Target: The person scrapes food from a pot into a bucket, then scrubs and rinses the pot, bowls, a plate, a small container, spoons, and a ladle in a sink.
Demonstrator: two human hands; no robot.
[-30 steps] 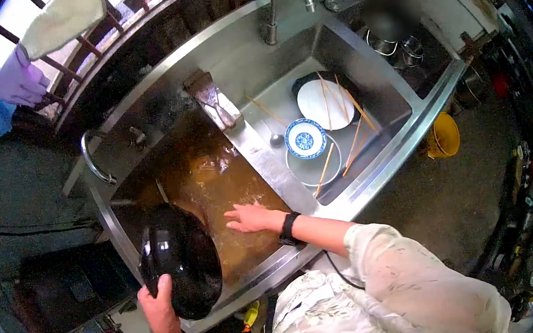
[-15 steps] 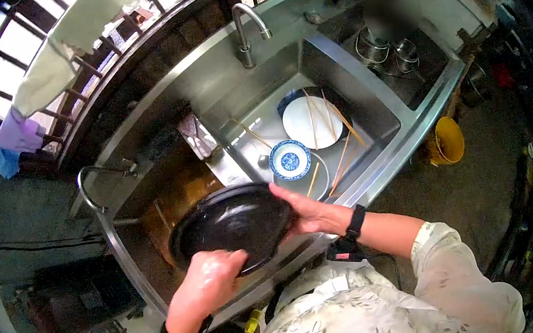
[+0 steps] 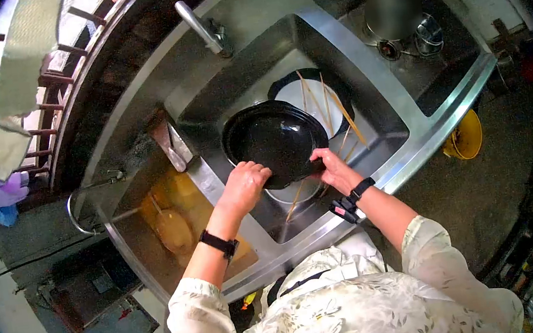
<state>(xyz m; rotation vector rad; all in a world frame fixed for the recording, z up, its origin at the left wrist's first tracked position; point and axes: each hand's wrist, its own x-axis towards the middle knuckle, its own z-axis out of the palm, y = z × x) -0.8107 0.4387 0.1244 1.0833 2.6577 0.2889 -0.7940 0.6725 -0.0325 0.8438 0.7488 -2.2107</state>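
A black oval dish (image 3: 273, 138), wet and shiny, is over the middle sink basin, held between my two hands. My left hand (image 3: 245, 184) has its fingers curled over the near left rim. At the near right rim, my right hand (image 3: 334, 168) grips with its thumb on top. Behind the dish, a white plate (image 3: 333, 107) lies on a darker dish in the basin, with several wooden chopsticks (image 3: 345, 115) across it. Part of a round rim shows under the near edge of the black dish. The blue-and-white bowl is hidden from view.
The left basin holds brownish water (image 3: 179, 191) with a ladle-like item in it. A cleaver-like blade (image 3: 169, 142) rests near the divider (image 3: 211, 180). A faucet (image 3: 205, 30) stands behind. Metal pots (image 3: 427, 34) sit at the right; a yellow bucket (image 3: 464, 137) is on the floor.
The black dish has moved right, from the left basin's edge to over the middle basin, covering the blue-and-white bowl. My left hand has shifted from inside the dish to its rim.
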